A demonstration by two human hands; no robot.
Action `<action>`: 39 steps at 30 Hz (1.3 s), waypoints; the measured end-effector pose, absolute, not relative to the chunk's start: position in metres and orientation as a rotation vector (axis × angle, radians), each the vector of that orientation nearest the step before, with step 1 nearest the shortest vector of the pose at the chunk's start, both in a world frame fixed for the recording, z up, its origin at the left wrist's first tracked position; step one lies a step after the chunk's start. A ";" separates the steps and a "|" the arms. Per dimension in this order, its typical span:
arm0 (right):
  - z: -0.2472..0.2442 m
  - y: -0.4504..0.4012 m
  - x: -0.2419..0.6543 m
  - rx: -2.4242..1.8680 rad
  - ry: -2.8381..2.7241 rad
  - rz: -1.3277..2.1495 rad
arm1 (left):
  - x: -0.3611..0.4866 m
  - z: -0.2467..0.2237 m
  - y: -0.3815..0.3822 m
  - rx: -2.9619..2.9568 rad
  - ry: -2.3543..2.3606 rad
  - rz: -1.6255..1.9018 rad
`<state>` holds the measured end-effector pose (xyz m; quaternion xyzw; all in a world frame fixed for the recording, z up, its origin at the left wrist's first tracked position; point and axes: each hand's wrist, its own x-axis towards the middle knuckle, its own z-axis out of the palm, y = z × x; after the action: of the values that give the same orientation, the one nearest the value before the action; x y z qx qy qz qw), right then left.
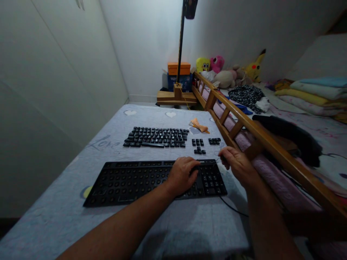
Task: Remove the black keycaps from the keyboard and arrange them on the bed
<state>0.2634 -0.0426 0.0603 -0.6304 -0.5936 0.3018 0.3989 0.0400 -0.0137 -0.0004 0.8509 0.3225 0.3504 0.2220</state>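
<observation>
A black keyboard [135, 182] lies flat on the bed-sheet-covered surface, with most of its left and middle key positions bare. Caps still sit on its number pad [211, 180] at the right end. My left hand [182, 175] rests on the keyboard just left of the number pad, thumb and forefinger apart. Off the keyboard's top right corner, my right hand [235, 162] is closed in a pinch. A thin wire-like tool [217, 159] shows faintly at its fingertips. Behind the keyboard, loose black keycaps [158, 137] lie in keyboard-like rows, with smaller groups [199, 142] to the right.
An orange cloth-like piece [199, 125] lies behind the small keycap groups. A cable [233, 207] runs from the keyboard's front right. A wooden rail [238, 119] borders the right side. A wooden stand [177, 94] with a dark pole and boxes [179, 68] is at the back.
</observation>
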 end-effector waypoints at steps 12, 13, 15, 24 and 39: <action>0.032 -0.082 0.228 -1.621 -1.491 0.774 | 0.040 -0.001 -0.014 2.360 0.894 0.978; 0.030 -0.082 0.228 -1.616 -1.491 0.749 | 0.040 -0.001 -0.013 2.361 0.892 0.982; 0.029 -0.082 0.229 -1.601 -1.501 0.700 | 0.040 -0.002 -0.013 2.362 0.884 0.990; 0.024 -0.085 0.222 -1.596 -1.611 0.551 | 0.040 -0.001 -0.013 2.362 0.890 0.979; 0.024 -0.087 0.221 -1.502 -1.694 0.415 | 0.040 -0.003 -0.014 2.375 0.888 1.004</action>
<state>0.2209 -0.0872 0.0235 -0.5958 -0.6720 0.1647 0.4078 0.0402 -0.0136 -0.0025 0.8522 0.3186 0.3603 0.2060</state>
